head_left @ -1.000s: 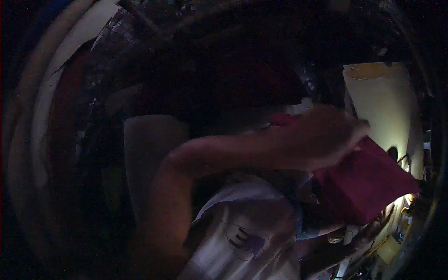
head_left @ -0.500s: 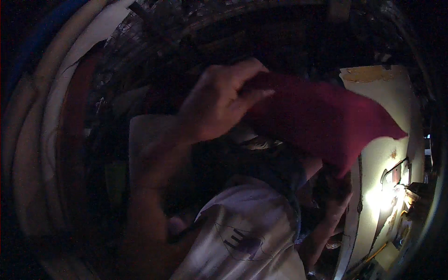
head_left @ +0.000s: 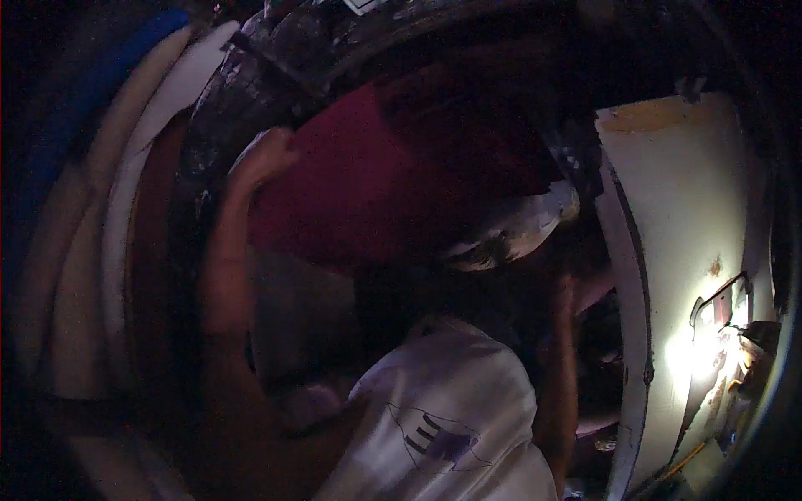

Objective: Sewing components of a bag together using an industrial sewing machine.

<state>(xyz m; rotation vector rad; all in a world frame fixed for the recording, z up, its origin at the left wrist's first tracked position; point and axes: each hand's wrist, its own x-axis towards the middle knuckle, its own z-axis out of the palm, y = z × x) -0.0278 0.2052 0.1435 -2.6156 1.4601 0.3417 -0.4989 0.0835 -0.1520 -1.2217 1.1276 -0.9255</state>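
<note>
A wide maroon cloth (head_left: 359, 175) is spread in front of me. My left hand (head_left: 269, 157) is closed on its left edge, fingers curled over the fabric. The cloth's far part fades into shadow. Beneath its right side shows a pale, crumpled-looking patch (head_left: 518, 230) with dark marks; its kind is unclear. On the right, my forearm (head_left: 564, 359) reaches up toward this patch. My right hand lies in the dark, and its fingers cannot be made out.
A pale panel (head_left: 677, 184) stands at the right, with a bright light (head_left: 697, 355) and clutter at its lower part. Long tan, white and blue curved pieces (head_left: 125, 167) line the left. A dull grey surface (head_left: 301, 305) sits below the cloth. The surroundings are very dark.
My left hand has moved left with the maroon cloth, which now spreads toward the left instead of the right. My right forearm is more upright, and the pale patch is more exposed.
</note>
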